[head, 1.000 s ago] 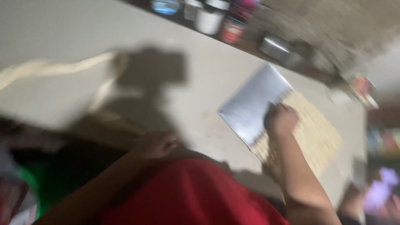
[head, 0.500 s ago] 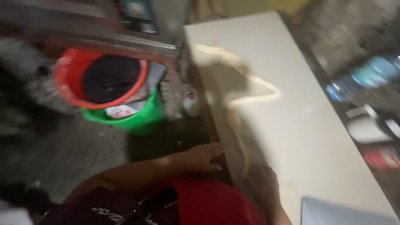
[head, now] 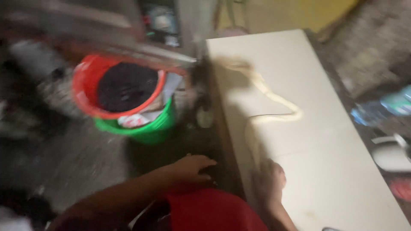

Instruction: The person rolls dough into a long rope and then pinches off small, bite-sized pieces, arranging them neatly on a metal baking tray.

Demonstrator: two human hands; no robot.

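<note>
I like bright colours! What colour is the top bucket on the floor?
Red round plastic bucket, nested in a green one; head view.

A smooth, matt pale table top (head: 325,141) is seen; glossy plastic is shown by the red bucket (head: 87,92) and green bucket (head: 150,130).

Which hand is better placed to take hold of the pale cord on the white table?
Right, probably. The right hand rests on the white table at the near end of the pale cord. The left hand is off the table edge, over the dark floor, farther from the cord. Blur hides the exact contact.
</note>
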